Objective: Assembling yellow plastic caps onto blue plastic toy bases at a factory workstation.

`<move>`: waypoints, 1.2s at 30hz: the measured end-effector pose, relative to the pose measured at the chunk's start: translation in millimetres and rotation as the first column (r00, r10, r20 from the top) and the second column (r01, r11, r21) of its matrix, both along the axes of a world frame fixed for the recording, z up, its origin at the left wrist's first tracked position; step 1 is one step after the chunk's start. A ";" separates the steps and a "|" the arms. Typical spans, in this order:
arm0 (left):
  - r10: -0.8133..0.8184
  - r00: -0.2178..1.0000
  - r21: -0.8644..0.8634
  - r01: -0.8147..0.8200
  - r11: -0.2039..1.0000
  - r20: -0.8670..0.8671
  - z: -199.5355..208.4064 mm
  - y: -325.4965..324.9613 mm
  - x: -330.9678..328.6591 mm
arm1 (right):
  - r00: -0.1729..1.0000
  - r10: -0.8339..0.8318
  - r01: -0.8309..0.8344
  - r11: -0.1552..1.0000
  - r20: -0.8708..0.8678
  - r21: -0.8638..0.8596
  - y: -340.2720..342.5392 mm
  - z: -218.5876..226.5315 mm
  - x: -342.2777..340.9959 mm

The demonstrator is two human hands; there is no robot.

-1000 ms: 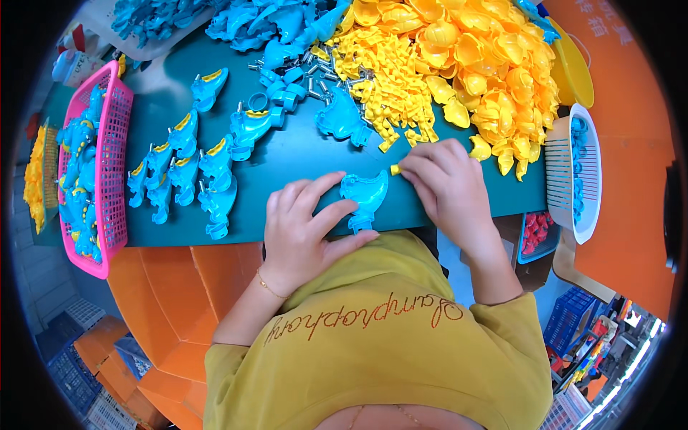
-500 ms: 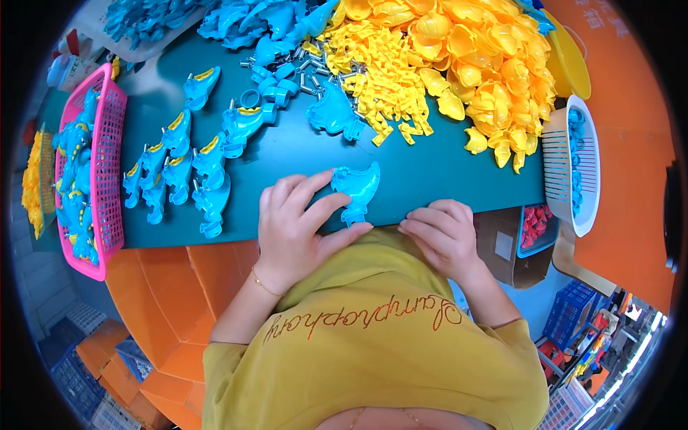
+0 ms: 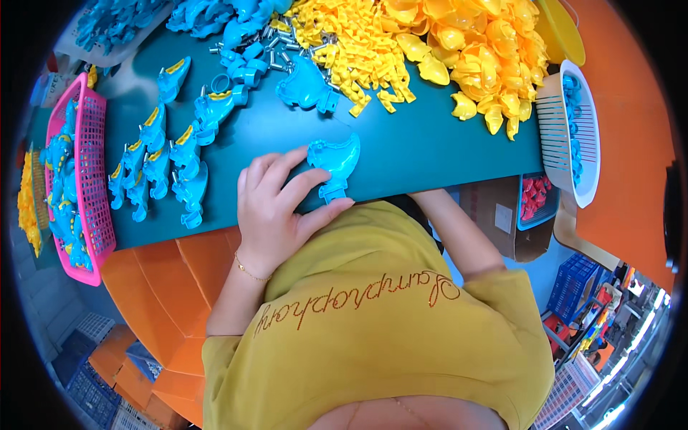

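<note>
My left hand [image 3: 276, 197] is closed on a blue curved plastic shell half [image 3: 335, 161] at the table's front edge. The thumb is at its narrow lower end and the fingers lie along its left side. My right forearm [image 3: 459, 233] reaches beneath the table edge, where the fingers are hidden. To the left lie several blue shell pieces with yellow inserts [image 3: 152, 136], some showing a metal pin. Beyond the held piece is another blue shell piece [image 3: 307, 86], next to small metal pins [image 3: 281, 49] and blue rings [image 3: 245, 68].
Small yellow parts [image 3: 362, 54] and larger yellow shells [image 3: 487, 64] are heaped at the back. A pink basket [image 3: 93, 172] of blue-yellow pieces stands left, a white basket [image 3: 584, 136] right. Below the table's right side are a cardboard box [image 3: 494, 222] and a blue bin with red parts [image 3: 537, 197].
My right hand has gone from the table's front edge to underneath it. The left hand keeps hold of the shell half. The whole view has shifted a little.
</note>
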State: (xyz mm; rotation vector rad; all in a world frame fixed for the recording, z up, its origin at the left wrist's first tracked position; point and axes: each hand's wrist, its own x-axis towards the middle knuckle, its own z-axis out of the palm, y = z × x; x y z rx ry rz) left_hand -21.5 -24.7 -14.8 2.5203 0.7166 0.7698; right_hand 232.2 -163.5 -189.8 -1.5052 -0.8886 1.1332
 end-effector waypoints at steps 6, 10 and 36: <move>0.006 1.000 0.029 -0.006 1.000 -0.001 -7.1 0.0 -1.5 | 0.981 0.062 -0.066 0.998 0.186 0.016 31.1 17.4 -53.4; 0.018 1.000 0.067 -0.018 0.998 -0.002 -4.4 -0.7 -0.6 | 0.941 0.114 -0.114 0.993 0.320 -0.021 26.7 24.7 -56.4; -0.041 0.999 0.050 0.042 0.998 -0.013 -5.2 1.7 -2.1 | 0.902 0.054 -0.080 0.996 0.427 0.044 30.1 192.6 -7.1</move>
